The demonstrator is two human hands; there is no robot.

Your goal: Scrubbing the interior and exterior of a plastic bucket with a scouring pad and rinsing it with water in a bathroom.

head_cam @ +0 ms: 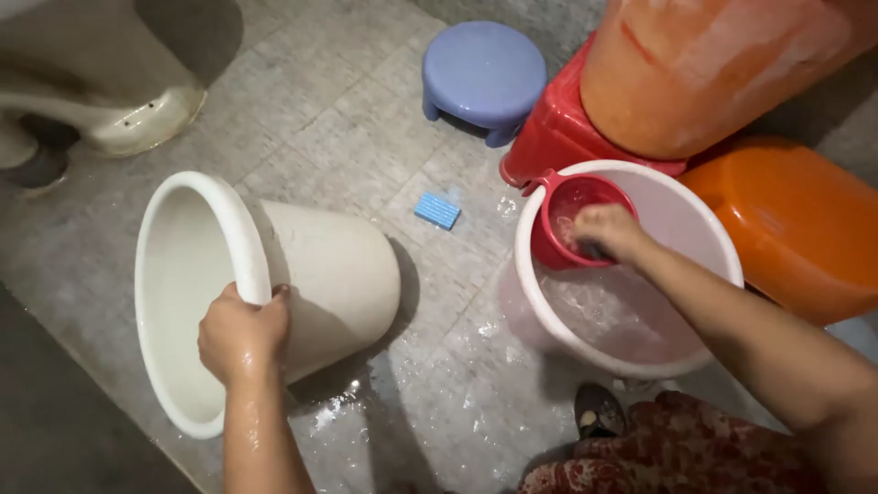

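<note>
Fingers of the left hand [240, 333] curl tightly over the rim of the white plastic bucket [338, 274], which lies tipped on its side on the wet grey tiled floor [329, 137], its open mouth turned toward the lower left and its base pointing right. That hand clamps the rim at its near edge, thumb on the outside wall. Below, at the bottom edge, a dark sandal [599, 410] and a fold of red patterned cloth [677, 453] show beside a puddle. To the right, the right hand [605, 229] reaches into the second white plastic bucket [677, 206], which stands upright and holds soapy water; its fingers close around the small red plastic mug [572, 197], dipped inside against the bucket's left wall, though the fingertips are hidden behind the mug's rim. Between the 2 buckets, a little farther off, a small blue ribbed block [437, 210] lies flat on the tiles. Behind the upright bucket stand a red plastic stool [553, 137], an orange plastic tub [800, 229] and a large orange container [713, 64] resting on the stool. Farther back sits a round lavender plastic stool [483, 73], and at the far left the pale ceramic base of a toilet [101, 82].
</note>
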